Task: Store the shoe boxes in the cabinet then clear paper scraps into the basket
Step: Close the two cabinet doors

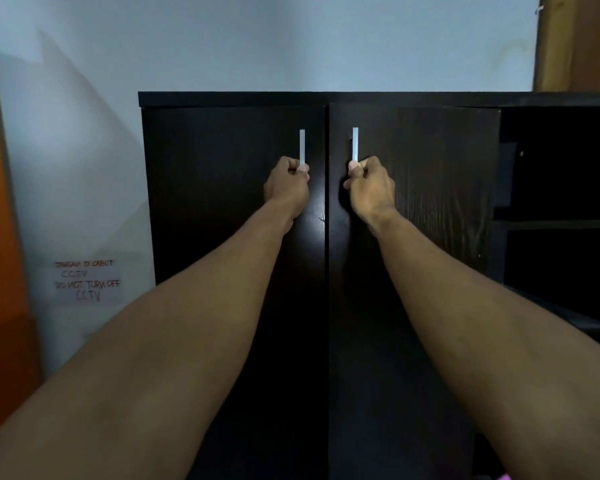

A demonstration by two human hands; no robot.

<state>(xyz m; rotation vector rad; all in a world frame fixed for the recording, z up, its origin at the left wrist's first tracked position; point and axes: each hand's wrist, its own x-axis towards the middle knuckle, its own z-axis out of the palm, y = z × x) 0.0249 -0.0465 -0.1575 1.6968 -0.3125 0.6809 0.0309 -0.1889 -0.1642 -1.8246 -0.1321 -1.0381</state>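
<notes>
Reaching out, the left hand grips the bottom of the left handle and the right hand grips the right handle on the dark cabinet. Both doors look almost closed, so the inside is hidden. Open shelves at the cabinet's right edge are too dark to see into, and a wall note is blurry.

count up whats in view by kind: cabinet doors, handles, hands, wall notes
cabinet doors: 2, left door and right door
handles: 2, left handle and right handle
hands: 2, left hand and right hand, each gripping a handle
wall notes: 1, note
total: 7
</notes>
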